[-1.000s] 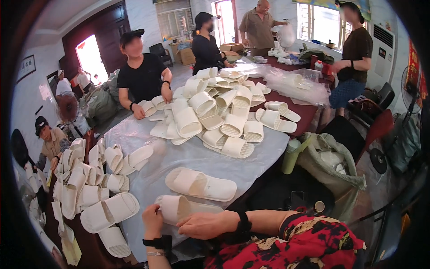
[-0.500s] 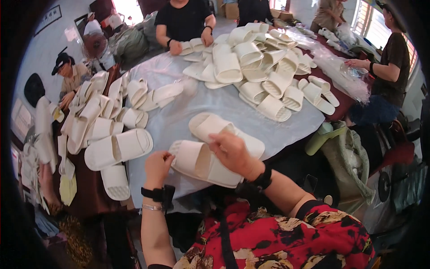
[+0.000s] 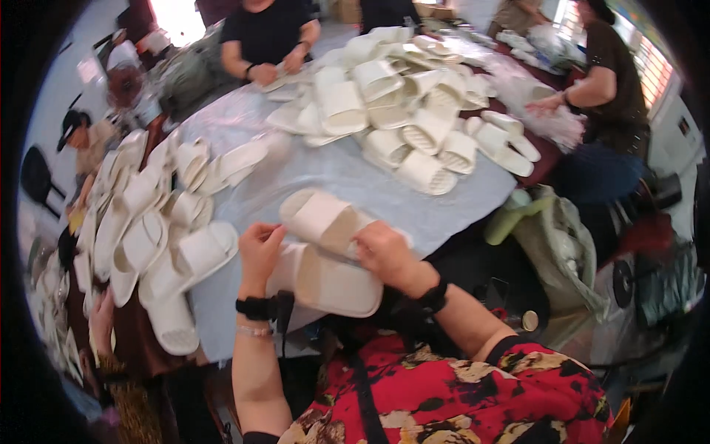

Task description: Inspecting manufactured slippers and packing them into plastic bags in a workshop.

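Two white slide slippers lie side by side in front of me on the sheeted table: a farther slipper (image 3: 316, 218) and a nearer slipper (image 3: 340, 287). My left hand (image 3: 260, 255) is at their left, thumb and fingertips pinched together beside the toe end of the farther one. At the other end, my right hand (image 3: 388, 257) is over the heel area with fingers curled together, close to both slippers. Anything small in either pinch is too fine to make out. Part of the farther slipper's heel is hidden by the right hand.
A large heap of white slippers (image 3: 403, 96) covers the far middle of the table. Another pile (image 3: 140, 200) lies along the left. Co-workers stand at the far side (image 3: 270, 37) and right (image 3: 610, 81). An open sack (image 3: 558, 244) stands off the table's right edge.
My view has shifted, moving the scene leftward. My left hand has come up beside the farther slipper; my right hand has lowered toward the heels. The co-worker at right bends further forward.
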### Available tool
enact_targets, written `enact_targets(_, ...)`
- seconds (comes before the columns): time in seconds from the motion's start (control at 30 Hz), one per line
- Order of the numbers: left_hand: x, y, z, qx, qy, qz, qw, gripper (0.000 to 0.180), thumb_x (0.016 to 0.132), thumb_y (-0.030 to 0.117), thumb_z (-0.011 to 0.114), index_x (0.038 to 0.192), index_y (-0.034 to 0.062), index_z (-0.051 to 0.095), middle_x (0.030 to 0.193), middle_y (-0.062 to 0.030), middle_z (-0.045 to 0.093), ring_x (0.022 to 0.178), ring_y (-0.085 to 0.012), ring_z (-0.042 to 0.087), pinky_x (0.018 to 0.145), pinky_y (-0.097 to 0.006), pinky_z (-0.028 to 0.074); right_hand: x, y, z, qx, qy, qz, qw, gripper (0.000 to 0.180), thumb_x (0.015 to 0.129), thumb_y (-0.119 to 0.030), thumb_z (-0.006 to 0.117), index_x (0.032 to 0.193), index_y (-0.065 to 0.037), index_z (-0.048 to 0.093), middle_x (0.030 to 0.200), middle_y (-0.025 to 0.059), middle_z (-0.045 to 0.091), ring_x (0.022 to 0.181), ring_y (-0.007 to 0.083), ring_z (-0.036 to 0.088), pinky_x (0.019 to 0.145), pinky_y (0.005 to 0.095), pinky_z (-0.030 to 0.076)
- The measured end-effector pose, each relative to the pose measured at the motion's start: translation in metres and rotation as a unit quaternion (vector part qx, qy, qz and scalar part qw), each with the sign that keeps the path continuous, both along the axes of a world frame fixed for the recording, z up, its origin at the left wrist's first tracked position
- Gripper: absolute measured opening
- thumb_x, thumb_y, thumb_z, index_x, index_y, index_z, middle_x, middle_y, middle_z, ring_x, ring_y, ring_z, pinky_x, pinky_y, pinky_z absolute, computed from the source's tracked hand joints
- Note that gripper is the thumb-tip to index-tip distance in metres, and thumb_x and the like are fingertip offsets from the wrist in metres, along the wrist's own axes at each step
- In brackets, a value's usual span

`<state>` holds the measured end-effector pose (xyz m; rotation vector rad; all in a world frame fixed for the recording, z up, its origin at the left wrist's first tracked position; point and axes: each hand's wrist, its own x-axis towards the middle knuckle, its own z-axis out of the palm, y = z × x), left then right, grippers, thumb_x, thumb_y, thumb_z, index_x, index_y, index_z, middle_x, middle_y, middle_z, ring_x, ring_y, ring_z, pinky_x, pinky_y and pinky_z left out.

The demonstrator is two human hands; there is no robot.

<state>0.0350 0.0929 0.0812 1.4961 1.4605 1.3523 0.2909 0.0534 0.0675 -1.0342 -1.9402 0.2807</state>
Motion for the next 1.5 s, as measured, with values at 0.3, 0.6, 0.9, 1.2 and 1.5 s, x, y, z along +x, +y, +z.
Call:
enact_targets(0.3,0.004,-0.001,-0.015,0.011,0.018,-0.021,1.0,0.017,0.08,0.008,0.067,0.072,0.0021,0.053,0.067,-0.0015,0.057,0.061,-0.0066,0.051,0.055,-0.022,0.043,-0.045,0.001,-0.003,0.011,-0.107,0.068,0.992,0.021,0.075,-0.021,0.067,0.082,-0.003,0.058,0.086,0.015,0.056,0.085,0.0328,0.057,0.073,0.0423,0.048)
enact_targets(0.6,-0.047,-0.01,-0.049,0.076,0.01,0.067,0.995,0.013,0.09,0.01,0.057,0.082,0.0026,0.05,0.073,-0.0029,0.055,0.065,-0.0088,0.049,0.06,-0.023,0.042,-0.069,-0.014,-0.024,0.098,-0.254,0.152,0.95,0.012,0.074,-0.02,0.058,0.077,-0.009,0.063,0.087,0.006,0.055,0.091,0.0229,0.052,0.07,0.0348,0.044)
enact_targets(0.9,-0.044,-0.01,-0.065,0.016,-0.072,0.038,0.997,0.015,0.093,0.013,0.056,0.085,0.0036,0.048,0.078,-0.004,0.058,0.07,-0.0108,0.056,0.063,-0.024,0.049,-0.048,-0.014,-0.024,0.071,-0.316,0.233,0.917,0.011,0.074,-0.018,0.057,0.075,-0.008,0.061,0.089,0.0068,0.056,0.094,0.0236,0.053,0.073,0.0352,0.048)
enact_targets(1.2,-0.046,-0.008,-0.068,0.01,-0.125,0.024,0.992,0.014,0.092,0.011,0.057,0.085,0.004,0.048,0.078,-0.0037,0.058,0.067,-0.01,0.055,0.06,-0.023,0.049,-0.043,-0.015,-0.024,0.095,-0.266,0.231,0.931,0.012,0.075,-0.017,0.056,0.072,-0.007,0.06,0.087,0.0068,0.055,0.094,0.0235,0.053,0.07,0.0337,0.049)
enact_targets(1.5,-0.047,-0.007,-0.072,0.018,-0.143,0.026,0.989,0.014,0.093,0.011,0.057,0.085,0.0043,0.048,0.077,-0.0025,0.056,0.066,-0.0096,0.054,0.059,-0.023,0.048,-0.03,-0.033,-0.024,0.212,-0.247,0.192,0.926,0.014,0.076,-0.018,0.057,0.073,-0.005,0.059,0.094,0.0102,0.055,0.096,0.0241,0.053,0.073,0.0342,0.048)
